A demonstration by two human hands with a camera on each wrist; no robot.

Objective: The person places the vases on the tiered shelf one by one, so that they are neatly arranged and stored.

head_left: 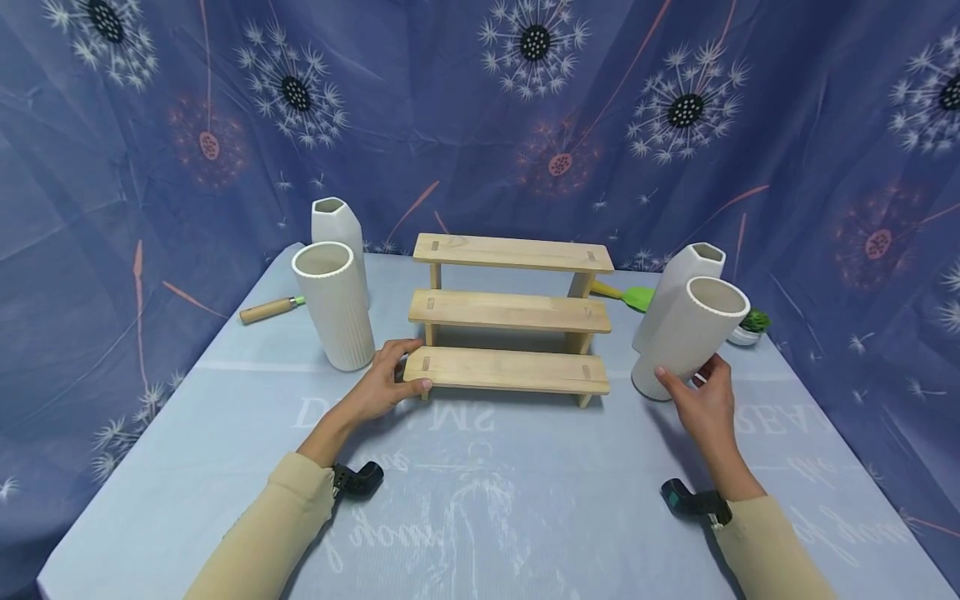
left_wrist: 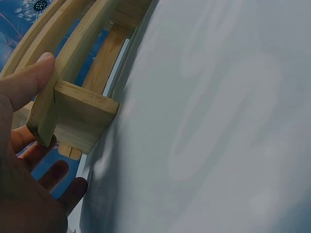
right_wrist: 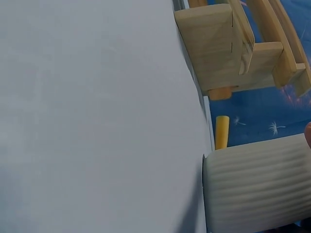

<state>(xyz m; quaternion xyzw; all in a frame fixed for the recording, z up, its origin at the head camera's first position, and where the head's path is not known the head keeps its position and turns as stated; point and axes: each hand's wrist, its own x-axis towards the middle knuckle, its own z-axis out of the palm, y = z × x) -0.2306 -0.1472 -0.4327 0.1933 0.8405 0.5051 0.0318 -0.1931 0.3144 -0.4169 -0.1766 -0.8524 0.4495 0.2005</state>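
Observation:
A three-tier light-wood stand occupies the middle of the table. My left hand grips the left end of its lowest board; the left wrist view shows the thumb on one side of the board and the fingers on the other. On the right, my right hand holds a white ribbed cylindrical vase low on its side, with the thumb in front and the other fingers partly hidden behind it. The vase's base seems to touch the table. A white angular vase stands just behind it.
Beside the left hand stands another white ribbed vase, with an angular white vase behind. A wooden-handled tool lies at far left. A green-and-yellow tool and a small potted plant are at right. A patterned curtain hangs behind.

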